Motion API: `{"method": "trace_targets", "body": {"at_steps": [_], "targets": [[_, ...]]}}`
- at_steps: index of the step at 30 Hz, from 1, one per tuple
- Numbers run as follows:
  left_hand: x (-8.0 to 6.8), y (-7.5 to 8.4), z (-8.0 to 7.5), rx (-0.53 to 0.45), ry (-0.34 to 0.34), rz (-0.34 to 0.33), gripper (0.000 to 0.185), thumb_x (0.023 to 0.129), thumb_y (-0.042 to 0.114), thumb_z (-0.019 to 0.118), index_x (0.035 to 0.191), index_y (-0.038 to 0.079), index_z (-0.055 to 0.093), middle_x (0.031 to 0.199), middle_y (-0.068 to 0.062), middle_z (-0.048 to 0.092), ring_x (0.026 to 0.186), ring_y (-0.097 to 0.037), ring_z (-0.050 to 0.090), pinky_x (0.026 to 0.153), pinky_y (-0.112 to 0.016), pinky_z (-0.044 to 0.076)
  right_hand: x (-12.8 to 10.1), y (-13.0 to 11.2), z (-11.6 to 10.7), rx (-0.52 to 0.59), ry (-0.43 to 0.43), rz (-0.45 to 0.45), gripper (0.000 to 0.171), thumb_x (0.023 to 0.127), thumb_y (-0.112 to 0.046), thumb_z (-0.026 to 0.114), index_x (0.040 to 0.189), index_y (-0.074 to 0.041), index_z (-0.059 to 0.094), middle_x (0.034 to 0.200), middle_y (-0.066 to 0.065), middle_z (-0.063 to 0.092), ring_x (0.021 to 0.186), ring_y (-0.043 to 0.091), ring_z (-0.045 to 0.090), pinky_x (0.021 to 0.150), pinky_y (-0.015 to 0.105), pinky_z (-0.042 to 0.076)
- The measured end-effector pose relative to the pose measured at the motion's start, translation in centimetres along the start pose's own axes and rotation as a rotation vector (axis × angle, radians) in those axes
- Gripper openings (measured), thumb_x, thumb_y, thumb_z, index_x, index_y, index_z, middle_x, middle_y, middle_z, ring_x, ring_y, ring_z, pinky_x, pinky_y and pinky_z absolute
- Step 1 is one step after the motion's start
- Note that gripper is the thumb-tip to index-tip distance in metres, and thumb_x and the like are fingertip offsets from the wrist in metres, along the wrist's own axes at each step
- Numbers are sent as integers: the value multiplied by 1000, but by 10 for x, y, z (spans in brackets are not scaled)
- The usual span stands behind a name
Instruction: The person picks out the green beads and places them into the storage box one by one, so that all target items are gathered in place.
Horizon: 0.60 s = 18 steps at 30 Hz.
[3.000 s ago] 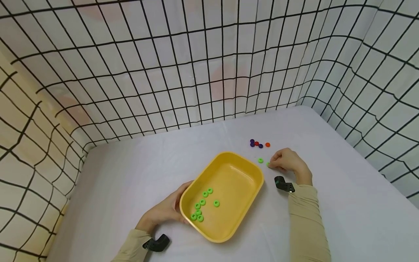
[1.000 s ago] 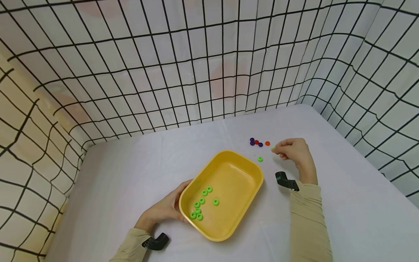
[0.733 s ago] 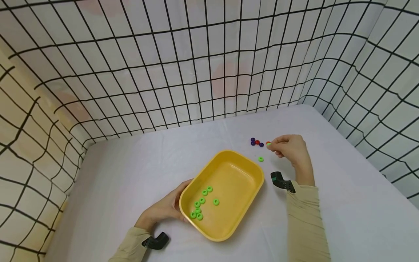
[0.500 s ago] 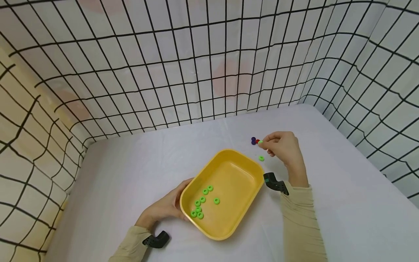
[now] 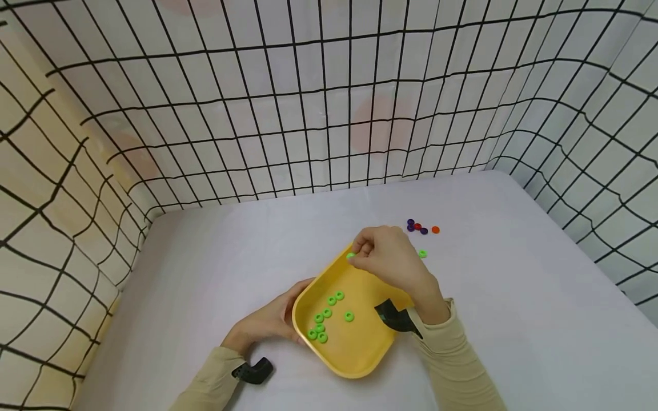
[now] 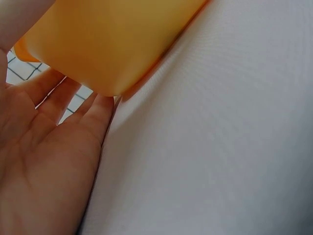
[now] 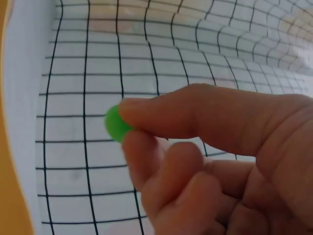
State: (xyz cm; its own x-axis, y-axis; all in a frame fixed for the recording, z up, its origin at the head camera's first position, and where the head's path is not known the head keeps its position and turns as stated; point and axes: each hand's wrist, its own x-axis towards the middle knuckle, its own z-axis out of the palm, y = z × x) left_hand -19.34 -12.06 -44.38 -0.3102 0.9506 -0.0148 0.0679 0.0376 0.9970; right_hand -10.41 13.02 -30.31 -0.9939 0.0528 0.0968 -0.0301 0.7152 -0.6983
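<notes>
My right hand (image 5: 388, 260) hovers over the far end of the yellow tray (image 5: 360, 357) and pinches a small green ring (image 5: 350, 256) between thumb and fingertips. The right wrist view shows the same green ring (image 7: 115, 125) at the fingertips (image 7: 161, 115). Several green rings (image 5: 327, 317) lie inside the tray. My left hand (image 5: 269, 324) rests against the tray's near left side, its open palm (image 6: 44, 166) against the yellow wall (image 6: 107, 39). One more green ring (image 5: 422, 254) lies on the white table right of the tray.
A small cluster of purple, red and orange rings (image 5: 421, 228) lies on the white table (image 5: 514, 319) beyond the tray. Grid-patterned walls (image 5: 329, 103) close in the back, left and right sides.
My right hand lifted a green ring off the table at the right and carried it left, to above the tray. The left hand stayed at the tray.
</notes>
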Motion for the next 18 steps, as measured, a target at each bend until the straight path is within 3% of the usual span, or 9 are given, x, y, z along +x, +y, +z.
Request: {"method": "trace_targets", "body": {"at_steps": [10, 18], "targets": [[-1, 0, -3, 101, 12, -27, 99, 67, 22, 82, 145, 26, 21, 146, 2, 30, 129, -20, 32, 109, -36, 20, 8, -5, 37, -267, -290, -88, 15, 74, -13, 71, 66, -14, 59, 59, -6, 51, 55, 10, 46, 52, 22, 39], [-2, 0, -5, 94, 6, -19, 99, 67, 25, 82, 144, 26, 21, 146, 3, 30, 130, -19, 32, 110, -37, 18, 12, -14, 60, -443, -397, -204, 27, 71, -2, 65, 54, -15, 48, 50, -6, 38, 49, 9, 38, 45, 19, 29]]}}
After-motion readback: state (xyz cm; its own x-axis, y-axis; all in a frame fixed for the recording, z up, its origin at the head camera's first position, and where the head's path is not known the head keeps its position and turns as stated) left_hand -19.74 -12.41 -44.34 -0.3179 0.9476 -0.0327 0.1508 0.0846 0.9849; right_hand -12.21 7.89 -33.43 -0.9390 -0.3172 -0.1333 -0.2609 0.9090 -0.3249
